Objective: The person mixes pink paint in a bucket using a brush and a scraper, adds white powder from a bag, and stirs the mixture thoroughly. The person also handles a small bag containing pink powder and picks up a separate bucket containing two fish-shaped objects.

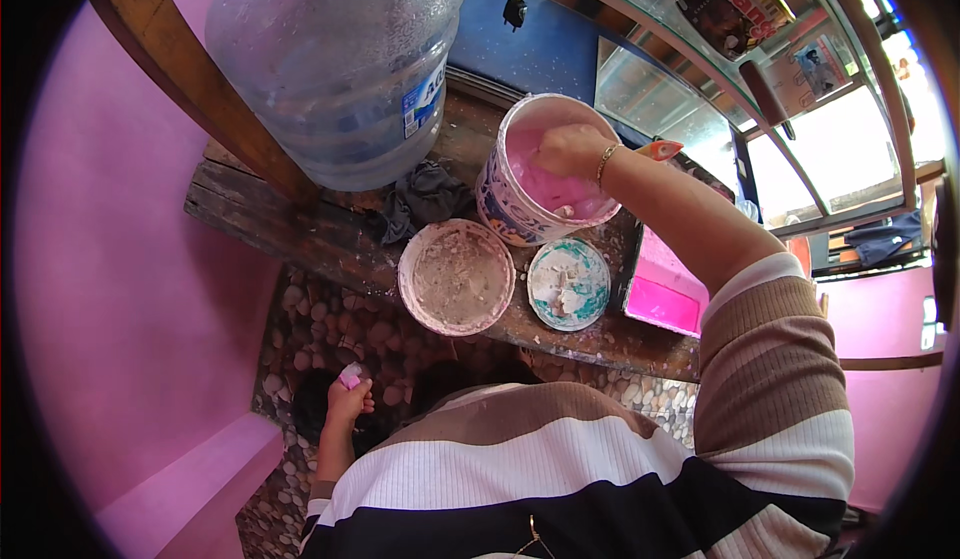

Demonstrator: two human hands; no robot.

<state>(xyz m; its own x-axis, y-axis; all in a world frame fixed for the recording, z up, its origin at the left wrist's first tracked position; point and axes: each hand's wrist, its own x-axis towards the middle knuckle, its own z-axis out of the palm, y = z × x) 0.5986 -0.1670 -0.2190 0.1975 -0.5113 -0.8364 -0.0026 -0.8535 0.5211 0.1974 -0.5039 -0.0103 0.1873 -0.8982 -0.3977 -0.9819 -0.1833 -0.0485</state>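
Observation:
My right hand [570,151] reaches down into a white patterned bucket [490,199] of pink liquid. The fingers look curled, but their tips and anything in them are hidden. Behind my right wrist, an orange-tipped handle [660,149] sticks out near the bucket's rim. Low on the left, my left hand [350,399] is closed around a small pale pink and white piece [350,375], its kind unclear. In front of the bucket are a round tub [457,277] with a crusted inside and a white lid [568,285] smeared with green. A tray [664,302] holding bright pink paint lies to their right.
Everything stands on a worn wooden bench [260,214]. A large clear water jug [330,69] and a dark crumpled cloth [425,199] are at the left, beside a slanting wooden post [190,69]. Glass shelving [650,9] rises behind, with a hanging plug [515,11]. A pink wall [120,239] closes the left side.

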